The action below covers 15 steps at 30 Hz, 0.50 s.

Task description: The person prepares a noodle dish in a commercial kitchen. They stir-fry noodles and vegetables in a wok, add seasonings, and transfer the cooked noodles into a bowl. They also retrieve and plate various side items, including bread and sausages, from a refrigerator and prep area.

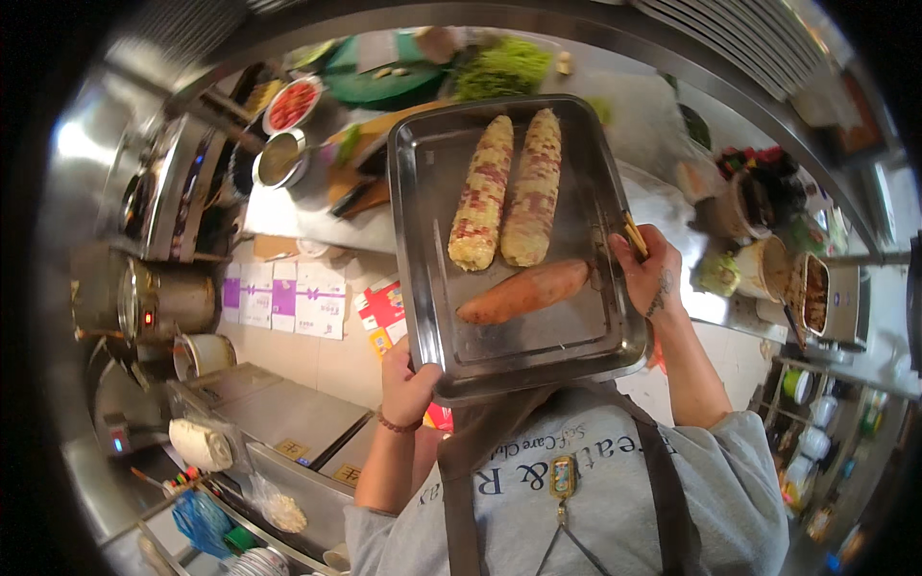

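Observation:
I hold a rectangular stainless steel tray [432, 317] in front of my chest. Two cooked corn cobs [481, 194] with pale and purple-red kernels lie side by side on it. Below them, as I see it, an orange-skinned sweet potato [526, 291] rests at a slant. My left hand [408, 383] grips the near left corner, thumb over the rim. On the right side, my right hand [652, 270] grips the tray's edge and also holds a pair of wooden chopsticks [634, 234]. Its fingers under the tray are hidden.
Beyond the tray, a counter carries a green cutting board [382, 75], leafy greens [504, 66], a knife [353, 198] and a bowl of chopped red food [292, 104]. Flattened cartons [310, 302] lie on the floor. A steel pot [173, 299] stands left; tubs [763, 266] stand right.

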{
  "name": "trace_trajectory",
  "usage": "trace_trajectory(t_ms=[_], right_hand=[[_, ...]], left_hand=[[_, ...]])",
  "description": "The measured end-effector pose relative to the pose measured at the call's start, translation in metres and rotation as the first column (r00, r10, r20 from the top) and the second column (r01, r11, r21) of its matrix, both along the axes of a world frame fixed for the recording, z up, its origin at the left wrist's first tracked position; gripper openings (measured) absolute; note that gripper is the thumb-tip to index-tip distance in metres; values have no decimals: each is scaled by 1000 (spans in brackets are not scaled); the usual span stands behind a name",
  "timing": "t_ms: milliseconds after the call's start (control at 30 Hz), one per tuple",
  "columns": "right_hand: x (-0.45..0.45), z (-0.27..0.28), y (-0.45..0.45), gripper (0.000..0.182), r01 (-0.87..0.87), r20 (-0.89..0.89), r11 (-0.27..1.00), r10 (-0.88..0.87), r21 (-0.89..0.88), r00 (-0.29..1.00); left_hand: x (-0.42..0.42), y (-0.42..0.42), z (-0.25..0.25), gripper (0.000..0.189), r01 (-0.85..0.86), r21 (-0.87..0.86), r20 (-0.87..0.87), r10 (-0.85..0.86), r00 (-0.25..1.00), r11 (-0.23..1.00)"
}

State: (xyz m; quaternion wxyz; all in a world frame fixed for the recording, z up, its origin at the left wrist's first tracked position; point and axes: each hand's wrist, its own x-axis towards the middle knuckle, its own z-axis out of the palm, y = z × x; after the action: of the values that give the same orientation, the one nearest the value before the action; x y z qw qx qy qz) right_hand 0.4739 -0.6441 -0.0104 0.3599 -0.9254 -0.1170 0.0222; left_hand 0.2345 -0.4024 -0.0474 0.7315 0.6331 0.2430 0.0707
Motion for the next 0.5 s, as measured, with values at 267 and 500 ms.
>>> trace_trajectory(t_ms=[267, 500], right_hand=[[-119, -28, 235, 45, -485, 545, 871, 444, -77, 711], [-243, 9, 481, 64, -872, -86, 410, 891, -267, 445]], left_hand=[[-185, 126, 42, 36, -403, -38, 47, 405, 913, 914], [-279, 221, 33, 29, -658, 11, 22, 658, 753, 753]])
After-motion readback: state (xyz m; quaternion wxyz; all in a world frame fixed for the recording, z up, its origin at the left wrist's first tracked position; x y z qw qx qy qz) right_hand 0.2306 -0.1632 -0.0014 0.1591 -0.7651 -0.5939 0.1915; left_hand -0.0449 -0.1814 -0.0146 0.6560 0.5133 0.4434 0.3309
